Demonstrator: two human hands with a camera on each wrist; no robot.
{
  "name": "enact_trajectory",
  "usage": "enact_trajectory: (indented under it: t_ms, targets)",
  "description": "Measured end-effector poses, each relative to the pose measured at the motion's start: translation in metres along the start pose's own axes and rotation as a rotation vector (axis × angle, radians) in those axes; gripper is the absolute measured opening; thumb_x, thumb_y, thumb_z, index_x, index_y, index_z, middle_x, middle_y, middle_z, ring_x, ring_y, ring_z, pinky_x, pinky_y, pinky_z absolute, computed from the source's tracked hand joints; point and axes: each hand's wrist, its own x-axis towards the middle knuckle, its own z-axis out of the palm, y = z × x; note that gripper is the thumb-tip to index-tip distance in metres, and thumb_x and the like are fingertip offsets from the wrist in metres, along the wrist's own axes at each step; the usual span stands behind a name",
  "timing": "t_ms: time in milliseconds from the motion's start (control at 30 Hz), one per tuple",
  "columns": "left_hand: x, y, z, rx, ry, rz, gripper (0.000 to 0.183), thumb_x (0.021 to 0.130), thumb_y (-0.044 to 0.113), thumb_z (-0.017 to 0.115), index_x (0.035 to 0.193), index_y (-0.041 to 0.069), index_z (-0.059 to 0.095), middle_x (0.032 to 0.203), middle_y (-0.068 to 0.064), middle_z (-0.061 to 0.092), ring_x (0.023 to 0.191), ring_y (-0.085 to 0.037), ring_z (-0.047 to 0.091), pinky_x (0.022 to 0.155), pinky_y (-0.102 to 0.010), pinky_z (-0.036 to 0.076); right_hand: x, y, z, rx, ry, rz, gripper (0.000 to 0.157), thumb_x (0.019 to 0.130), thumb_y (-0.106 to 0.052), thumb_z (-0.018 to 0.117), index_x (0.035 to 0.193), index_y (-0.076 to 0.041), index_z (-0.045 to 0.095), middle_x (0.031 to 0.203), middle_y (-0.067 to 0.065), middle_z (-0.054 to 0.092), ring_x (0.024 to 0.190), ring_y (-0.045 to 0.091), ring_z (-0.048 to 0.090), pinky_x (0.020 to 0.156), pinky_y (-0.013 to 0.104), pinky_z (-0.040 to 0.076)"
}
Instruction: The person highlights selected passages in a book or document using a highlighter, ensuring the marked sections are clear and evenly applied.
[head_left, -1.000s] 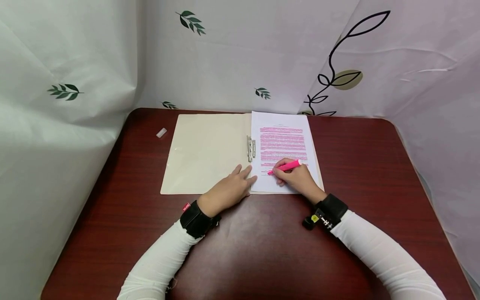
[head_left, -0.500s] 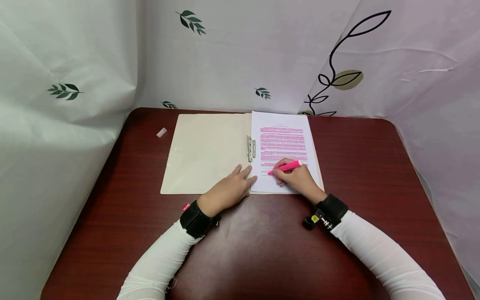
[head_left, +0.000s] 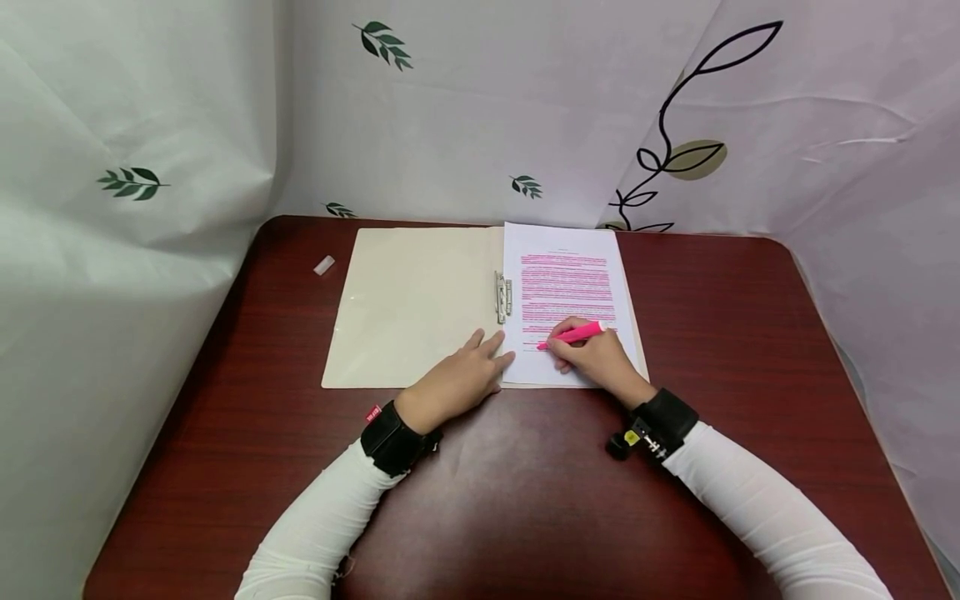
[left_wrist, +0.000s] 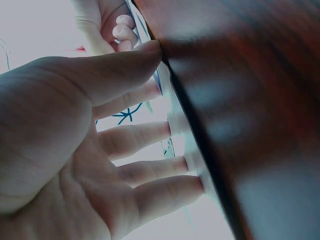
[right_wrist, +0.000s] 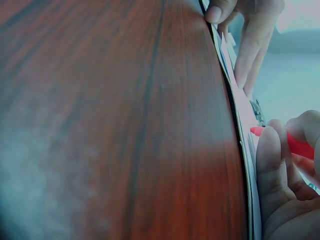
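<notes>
Head view, right grip (head_left: 597, 357): pinched highlighter (head_left: 581, 332), probably to mark paper (head_left: 566, 287) beneath it.
Left grip (head_left: 456, 375): lay spread, grasping nothing, likely steadying folder (head_left: 412, 304) beneath it.

Free passage right of the folder (head_left: 416, 292), but patterned cloth (head_left: 465, 108) behind the table (head_left: 720, 325).

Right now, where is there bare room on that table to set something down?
The table is bare right of the open folder, and in front of it, between the sleeves. Left of the folder is bare, except a small white block. It's crowded around the paper: left hand at its left edge, right hand gripping a pink highlighter.
</notes>
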Motion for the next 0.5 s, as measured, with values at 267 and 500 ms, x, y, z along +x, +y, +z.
enact_trajectory:
  t_ms: [267, 500]
  targets:
    - [-0.0009, 0.0009, -0.0007, -0.004, -0.005, -0.005, 0.047, 0.103, 0.021, 0.065, 0.147, 0.007, 0.058, 0.161, -0.024, 0.041, 0.143, -0.053, 0.042, 0.105, -0.055, 0.052, -0.0001, 0.0015, -0.0009, -0.025, 0.011, -0.004, 0.011, 0.093, -0.02, 0.076, 0.095, -0.01, 0.072, 0.064, 0.002, 0.07, 0.058, 0.013, 0.068, 0.059, 0.022, 0.05]
    - [-0.001, 0.0008, -0.0011, -0.001, 0.0, -0.005, 0.047, 0.103, 0.02, 0.065, 0.147, 0.006, 0.057, 0.161, -0.024, 0.041, 0.143, -0.052, 0.042, 0.105, -0.054, 0.052, -0.0001, 0.0016, -0.0031, -0.031, 0.011, -0.013, 0.011, 0.093, -0.021, 0.075, 0.094, -0.01, 0.073, 0.063, 0.002, 0.07, 0.058, 0.013, 0.068, 0.059, 0.022, 0.05]
